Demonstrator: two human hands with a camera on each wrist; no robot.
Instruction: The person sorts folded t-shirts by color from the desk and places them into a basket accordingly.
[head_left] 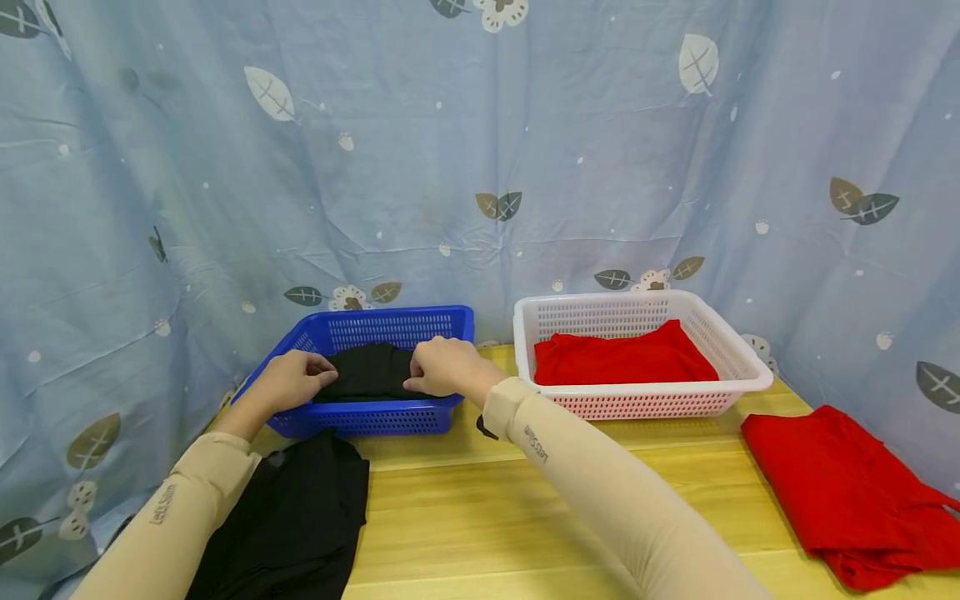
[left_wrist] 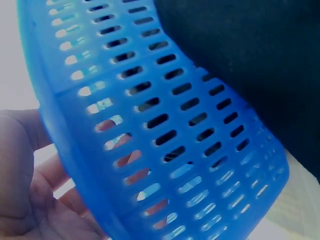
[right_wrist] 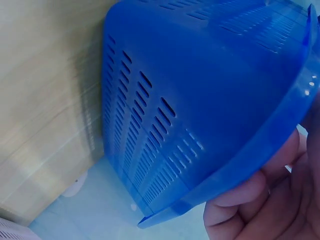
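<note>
Because the folded black cloth (head_left: 371, 372) in the far-left blue plastic basket (head_left: 390, 418) looks light, soft and limp, it should be held by both ends; there the left hand (head_left: 291, 382) and right hand (head_left: 448, 367) bend their fingers, whether pinching I cannot tell.

Blk cloth (head_left: 371, 371) in blue basket (head_left: 397, 421) is part-hidden by R hand (head_left: 450, 367). L hand (head_left: 294, 383) is part-screened by basket's side in L wrist view; whether cloth is pinched by either can't be told. Blk garment (head_left: 307, 508) is cut off at btm, red garment (head_left: 847, 492) at R edge.
</note>
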